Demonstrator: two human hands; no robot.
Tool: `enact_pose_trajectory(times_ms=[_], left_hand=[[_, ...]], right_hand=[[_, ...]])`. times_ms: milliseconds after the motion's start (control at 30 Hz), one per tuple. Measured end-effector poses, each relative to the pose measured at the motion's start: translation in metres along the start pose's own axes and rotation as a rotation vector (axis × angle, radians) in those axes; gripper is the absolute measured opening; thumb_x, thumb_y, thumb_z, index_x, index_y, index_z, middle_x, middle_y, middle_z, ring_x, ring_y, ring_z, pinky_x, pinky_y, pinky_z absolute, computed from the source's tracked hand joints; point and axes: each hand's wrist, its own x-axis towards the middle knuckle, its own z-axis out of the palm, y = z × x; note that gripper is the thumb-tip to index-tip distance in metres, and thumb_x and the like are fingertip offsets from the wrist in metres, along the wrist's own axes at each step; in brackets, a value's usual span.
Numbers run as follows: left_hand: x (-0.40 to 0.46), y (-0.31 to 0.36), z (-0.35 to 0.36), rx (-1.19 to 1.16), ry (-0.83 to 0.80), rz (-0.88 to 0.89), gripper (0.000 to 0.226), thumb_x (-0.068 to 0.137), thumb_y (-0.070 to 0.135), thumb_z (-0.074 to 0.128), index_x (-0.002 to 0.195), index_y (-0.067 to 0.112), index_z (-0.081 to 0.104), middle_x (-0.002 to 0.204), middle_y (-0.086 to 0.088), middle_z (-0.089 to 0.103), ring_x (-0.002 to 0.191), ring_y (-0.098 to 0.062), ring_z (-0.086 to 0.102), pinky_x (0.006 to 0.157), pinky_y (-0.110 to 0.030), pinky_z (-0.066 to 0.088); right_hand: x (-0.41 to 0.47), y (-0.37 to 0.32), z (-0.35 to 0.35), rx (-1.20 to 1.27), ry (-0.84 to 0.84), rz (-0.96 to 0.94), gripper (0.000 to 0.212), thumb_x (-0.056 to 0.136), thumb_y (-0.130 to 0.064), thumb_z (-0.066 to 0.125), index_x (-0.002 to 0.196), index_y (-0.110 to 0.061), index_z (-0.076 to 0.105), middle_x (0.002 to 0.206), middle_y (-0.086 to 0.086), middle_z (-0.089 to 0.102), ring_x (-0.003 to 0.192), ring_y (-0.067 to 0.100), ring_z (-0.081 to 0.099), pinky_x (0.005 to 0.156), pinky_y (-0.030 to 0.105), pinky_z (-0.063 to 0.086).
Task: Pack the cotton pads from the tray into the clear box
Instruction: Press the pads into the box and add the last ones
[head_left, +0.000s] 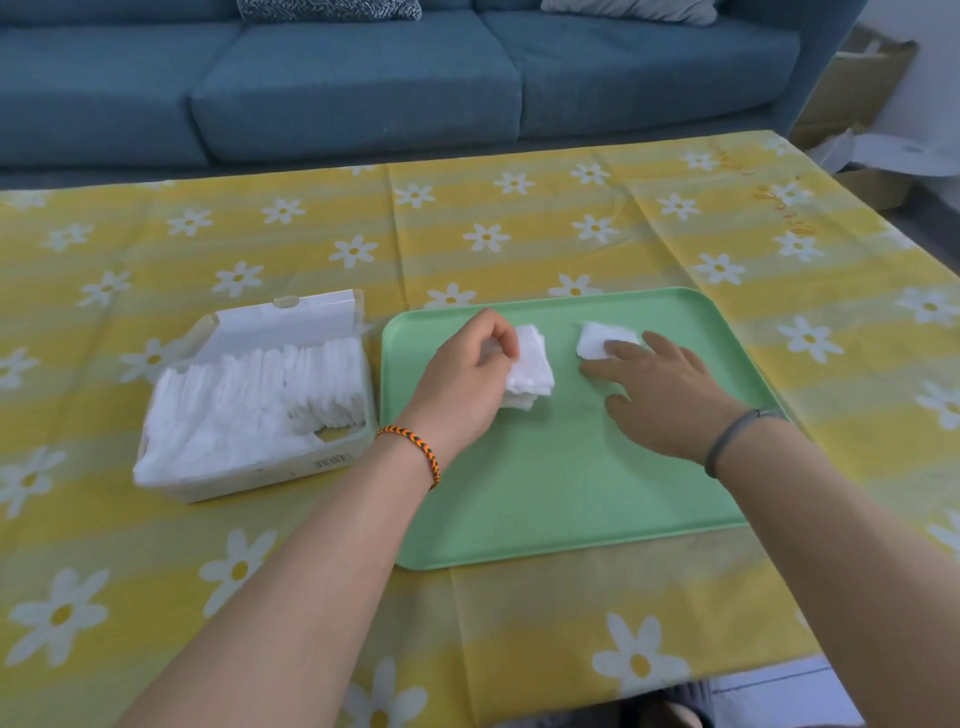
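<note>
My left hand (467, 364) pinches a pad stack (530, 371) on the tray (571, 493); my right hand (670, 395) presses flat on another pad (597, 338) at one o'clock. A loose pinch could fan the stack before the box (249, 467) at nine.

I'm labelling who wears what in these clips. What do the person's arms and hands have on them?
Both forearms are bare, with no sleeves in view. The left hand has a thin braided bracelet at its wrist, orange and yellow with dark strands. The right hand has a plain grey band round its wrist. No rings, gloves or watch show.
</note>
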Motion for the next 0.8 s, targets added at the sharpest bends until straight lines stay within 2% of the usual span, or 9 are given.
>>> enact_pose_trajectory(times_ms=[67,167,300,367,467,533,600,700,800], left_hand=[[0.001,0.000,0.001,-0.008,0.002,-0.020,0.019,0.093,0.004,0.045,0.088,0.018,0.057,0.068,0.004,0.044,0.042,-0.005,0.033,0.039,-0.018,0.024],[0.001,0.000,0.003,-0.035,-0.009,-0.048,0.009,0.092,0.013,0.054,0.094,0.017,0.061,0.067,0.007,0.043,0.044,-0.003,0.037,0.039,-0.015,0.026],[0.002,-0.003,0.003,0.011,-0.003,-0.038,0.017,0.086,0.009,0.064,0.100,0.019,0.062,0.076,0.010,0.050,0.049,-0.004,0.040,0.042,-0.016,0.029],[0.001,-0.002,0.002,-0.004,-0.020,-0.037,0.022,0.086,0.006,0.064,0.104,0.019,0.062,0.085,0.012,0.054,0.059,-0.007,0.045,0.045,-0.017,0.031],[-0.001,0.000,0.002,-0.053,-0.026,-0.043,0.024,0.086,0.005,0.063,0.105,0.021,0.063,0.091,0.013,0.057,0.068,-0.009,0.050,0.050,-0.017,0.034],[-0.002,0.005,0.003,-0.087,-0.017,-0.060,0.022,0.088,0.006,0.060,0.105,0.018,0.064,0.088,0.009,0.060,0.075,-0.011,0.054,0.060,-0.019,0.041],[-0.002,0.010,0.002,-0.186,-0.033,-0.094,0.019,0.086,0.013,0.056,0.102,0.012,0.065,0.088,-0.003,0.067,0.082,-0.016,0.059,0.079,-0.030,0.051],[-0.002,0.011,0.001,-0.320,-0.059,-0.134,0.038,0.071,0.029,0.048,0.097,0.009,0.068,0.101,-0.013,0.072,0.098,-0.031,0.068,0.095,-0.054,0.056],[0.000,0.009,0.000,-0.292,-0.050,-0.156,0.048,0.069,0.050,0.049,0.093,0.012,0.065,0.105,-0.014,0.069,0.105,-0.036,0.064,0.100,-0.053,0.052]], right_hand=[[0.001,0.001,0.002,-0.052,0.048,0.015,0.052,0.097,-0.025,0.042,0.147,-0.035,0.039,0.158,-0.010,0.029,0.148,0.026,0.015,0.120,0.042,0.013],[0.002,-0.001,-0.001,0.008,0.223,0.008,0.043,0.092,-0.019,0.049,0.133,-0.025,0.057,0.134,-0.003,0.057,0.126,0.025,0.046,0.108,0.036,0.031],[-0.003,-0.013,-0.027,0.706,0.489,0.125,0.017,0.081,-0.010,0.066,0.095,-0.020,0.069,0.086,-0.003,0.068,0.078,0.018,0.062,0.071,0.023,0.048],[-0.008,-0.019,-0.041,1.183,0.430,0.162,0.019,0.078,-0.004,0.070,0.092,-0.016,0.064,0.075,0.002,0.065,0.068,0.020,0.061,0.067,0.029,0.053],[-0.017,-0.031,-0.051,1.723,0.189,0.152,0.028,0.082,0.004,0.069,0.106,-0.008,0.058,0.082,0.011,0.062,0.071,0.022,0.062,0.064,0.027,0.055],[-0.021,-0.040,-0.052,1.779,0.085,0.132,0.029,0.084,0.007,0.066,0.108,-0.005,0.056,0.083,0.013,0.062,0.068,0.020,0.063,0.062,0.025,0.056],[-0.021,-0.046,-0.049,1.656,0.064,0.141,0.030,0.082,0.011,0.065,0.109,-0.001,0.056,0.086,0.017,0.064,0.070,0.024,0.065,0.065,0.029,0.059],[-0.020,-0.050,-0.045,1.456,0.107,0.178,0.031,0.079,0.013,0.066,0.106,0.002,0.055,0.082,0.018,0.064,0.070,0.029,0.068,0.074,0.041,0.062],[-0.020,-0.052,-0.044,1.390,0.139,0.152,0.029,0.078,0.013,0.068,0.102,0.002,0.055,0.069,0.011,0.063,0.059,0.026,0.067,0.070,0.041,0.063]])
